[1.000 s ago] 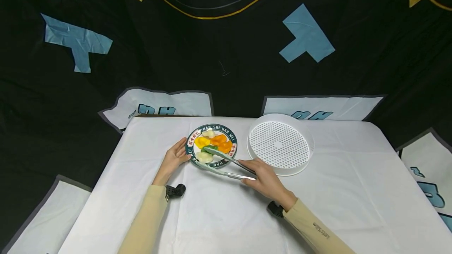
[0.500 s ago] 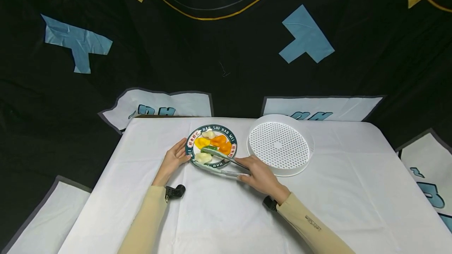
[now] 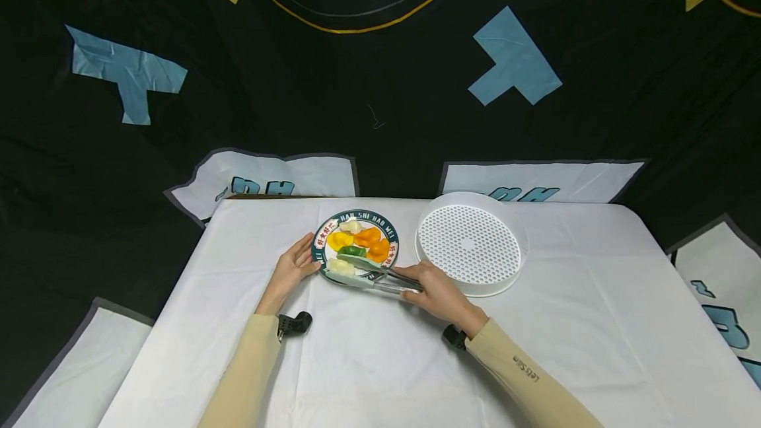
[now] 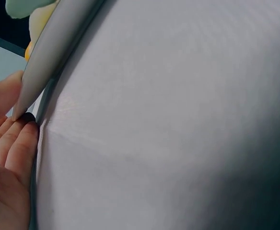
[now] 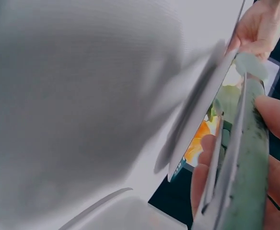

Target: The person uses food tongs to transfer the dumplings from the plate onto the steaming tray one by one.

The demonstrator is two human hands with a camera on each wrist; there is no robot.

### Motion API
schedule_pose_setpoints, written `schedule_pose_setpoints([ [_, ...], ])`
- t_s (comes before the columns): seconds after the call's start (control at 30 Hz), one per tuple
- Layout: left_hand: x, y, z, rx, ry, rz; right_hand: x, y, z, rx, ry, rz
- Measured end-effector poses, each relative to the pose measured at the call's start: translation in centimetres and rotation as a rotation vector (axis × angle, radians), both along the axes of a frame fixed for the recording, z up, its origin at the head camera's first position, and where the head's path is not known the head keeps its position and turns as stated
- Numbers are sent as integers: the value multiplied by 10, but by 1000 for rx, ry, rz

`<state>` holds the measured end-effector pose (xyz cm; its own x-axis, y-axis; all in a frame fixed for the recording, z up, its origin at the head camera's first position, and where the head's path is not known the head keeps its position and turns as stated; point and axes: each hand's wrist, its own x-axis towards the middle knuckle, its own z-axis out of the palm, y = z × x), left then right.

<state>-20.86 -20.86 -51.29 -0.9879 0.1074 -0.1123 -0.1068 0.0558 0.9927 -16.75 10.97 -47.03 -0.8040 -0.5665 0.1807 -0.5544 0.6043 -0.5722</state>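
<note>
A round plate (image 3: 319, 243) with a dark green patterned rim holds yellow, orange, green and pale pieces. My left hand (image 3: 292, 271) grips its left edge, thumb above and fingers at the underside in the left wrist view, where the plate (image 4: 58, 48) looks tilted. My right hand (image 3: 438, 294) holds metal tongs (image 3: 389, 288) with pale green tips. Those tips lie around the pale piece (image 3: 341, 266) at the plate's near side, one arm beside the green piece (image 3: 353, 251). Whether they touch the pale piece, I cannot tell.
Right of the plate stands a round white tray (image 3: 518, 266) with a perforated base, close to my right hand. A white cloth (image 3: 380, 362) covers the table. Behind its far edge hangs a black backdrop (image 3: 309, 104) with blue tape pieces.
The tongs' arms have drawn closer together, and the upper tip has shifted toward the near side, off the green piece. My right hand moved slightly left. My left hand stays at the plate.
</note>
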Motion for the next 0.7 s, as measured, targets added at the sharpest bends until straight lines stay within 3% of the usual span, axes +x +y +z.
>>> schedule_pose_setpoints([
  [0.37, 0, 0, 0, 5, 11, -7, 6, 7, -1, -49, 85, -45],
  [0.7, 0, 0, -1, 17, 16, -16, 2, 28, 17, -109, 157, -58],
])
